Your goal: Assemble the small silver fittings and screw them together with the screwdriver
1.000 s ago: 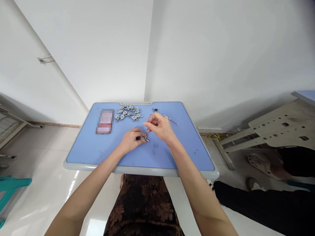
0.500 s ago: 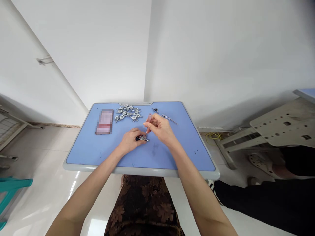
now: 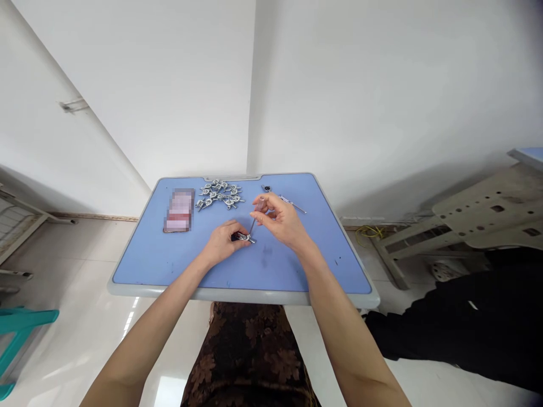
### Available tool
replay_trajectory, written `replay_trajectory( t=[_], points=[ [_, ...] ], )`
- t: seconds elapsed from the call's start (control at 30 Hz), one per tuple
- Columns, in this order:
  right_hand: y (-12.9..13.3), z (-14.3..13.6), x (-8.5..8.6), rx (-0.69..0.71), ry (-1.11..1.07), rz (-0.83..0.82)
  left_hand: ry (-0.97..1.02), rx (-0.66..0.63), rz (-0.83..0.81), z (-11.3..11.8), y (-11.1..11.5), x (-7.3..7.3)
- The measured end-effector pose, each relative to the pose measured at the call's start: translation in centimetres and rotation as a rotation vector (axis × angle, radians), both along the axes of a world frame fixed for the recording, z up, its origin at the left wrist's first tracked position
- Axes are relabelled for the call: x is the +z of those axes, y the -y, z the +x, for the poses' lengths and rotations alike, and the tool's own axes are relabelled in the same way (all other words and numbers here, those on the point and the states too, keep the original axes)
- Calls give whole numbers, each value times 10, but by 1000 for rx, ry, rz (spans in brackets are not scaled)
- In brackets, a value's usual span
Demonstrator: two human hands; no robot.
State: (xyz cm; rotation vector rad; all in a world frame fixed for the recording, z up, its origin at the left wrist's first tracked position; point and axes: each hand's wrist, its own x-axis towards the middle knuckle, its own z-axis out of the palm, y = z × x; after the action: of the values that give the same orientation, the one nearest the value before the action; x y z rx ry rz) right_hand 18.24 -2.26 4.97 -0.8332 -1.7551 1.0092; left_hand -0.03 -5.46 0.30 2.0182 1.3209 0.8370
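My left hand [image 3: 224, 242] is closed around a small metal part [image 3: 246, 237] and holds it low over the blue table [image 3: 169, 265]; its exact kind I cannot make out. In my right hand [image 3: 278, 217] is a screwdriver [image 3: 261, 204] with a clear pinkish handle, pinched between thumb and fingers. Its thin shaft slants down, and the tip meets the metal part near my left fingertips. Several similar metal pieces [image 3: 218, 192] lie in a loose group behind my left hand.
Another dark-centred metal piece [image 3: 266, 188] and a slim metal rod [image 3: 299, 208] lie behind my right hand. A phone-shaped, blurred object [image 3: 179, 210] rests at the table's left. A person in black clothing [image 3: 458, 316] is at the right; a green stool [image 3: 25, 325] stands at the left.
My right hand has shifted slightly up from the metal part, so more of the screwdriver's shaft shows. My left hand has stayed in place. Black clothing at the right has moved.
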Motion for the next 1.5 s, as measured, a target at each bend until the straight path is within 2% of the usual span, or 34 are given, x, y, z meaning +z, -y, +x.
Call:
replay_trajectory(
  t=[0.13,0.33,0.67,0.77,0.93,1.07,1.23,1.4,1.5],
  points=[
    [-2,-4,-5,-76,-15,11,47,1,-80,-5,-3,3],
    [-1,-7,-4,-110,-64,25,133,-53,-199,-15,-7,4],
    [-2,-9,-5,-175,-7,31,88,-123,-149,-13,-3,7],
    [-1,-8,-3,-182,61,36,50,-125,-80,-10,-2,6],
    [3,-3,2,-152,127,40,-77,-140,73,-5,2,6],
    [5,3,8,-62,159,19,-130,-119,125,-3,4,5],
    [5,8,11,26,199,7,-115,-122,147,-4,1,1],
    [5,10,11,129,142,-115,-77,-132,132,-4,-1,-2],
    [5,7,11,121,115,-157,-58,-139,119,-3,-2,-4]
  ],
)
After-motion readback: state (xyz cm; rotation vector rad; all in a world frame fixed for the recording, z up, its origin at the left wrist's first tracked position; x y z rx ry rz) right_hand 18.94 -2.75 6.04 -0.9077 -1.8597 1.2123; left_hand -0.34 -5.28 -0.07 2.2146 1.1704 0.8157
